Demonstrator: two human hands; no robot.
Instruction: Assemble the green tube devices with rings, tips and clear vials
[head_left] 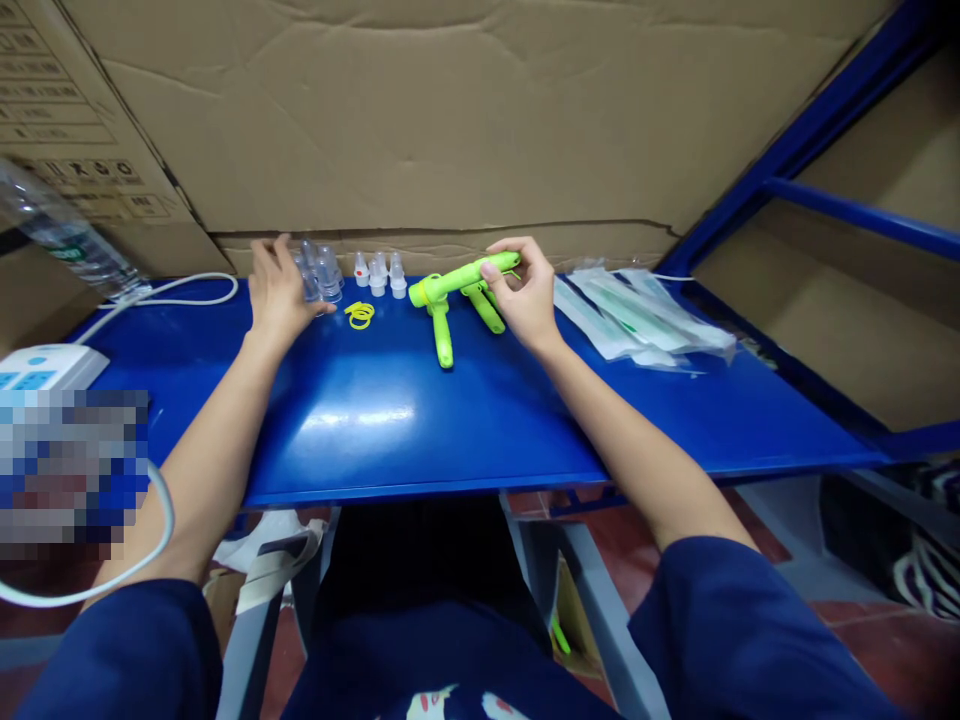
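Observation:
My right hand (529, 295) pinches the far end of a lime-green plastic tube (457, 283) between thumb and fingers. Below that tube, other lime-green pieces (443, 335) point toward me, partly overlapped by it. My left hand (276, 290) is open, thumb and fingers apart, beside a cluster of clear plastic cups (324, 275). Whether its fingers touch the cups, I cannot tell. Yellow rings (360, 315) lie loose between my hands. Behind them stand several small translucent cone-tipped caps (379, 275), one with a red spot.
Sealed clear-and-green packets (637, 315) lie on the right of the blue table (420, 430). A white power strip (49, 370) with a cable and a plastic bottle (71, 240) are at the left. Cardboard (420, 120) walls the back; a blue frame (810, 130) rises at right.

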